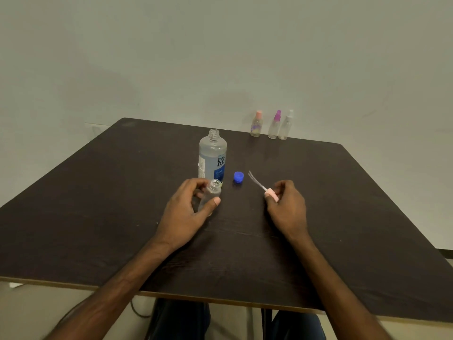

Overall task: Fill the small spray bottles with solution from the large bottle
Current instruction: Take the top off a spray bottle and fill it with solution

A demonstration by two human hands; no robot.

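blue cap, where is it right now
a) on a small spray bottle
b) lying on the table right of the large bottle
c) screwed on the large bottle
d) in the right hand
B: the blue cap lies on the table beside the open-necked large bottle.

We are looking down at a dark table (98, 204): bare tabletop is stretching wide to the left and right of the middle, giving a hand room to pass. In the middle, the uncapped large bottle (212, 158) is standing just behind our left hand (188, 204), which is gripping a small open bottle (211, 193). A blue cap (238, 177) is lying between the large bottle and the spray head (271, 194), whose tube is jutting from our right hand (286, 204). Three small spray bottles (275, 125) are lining the far edge, well apart.
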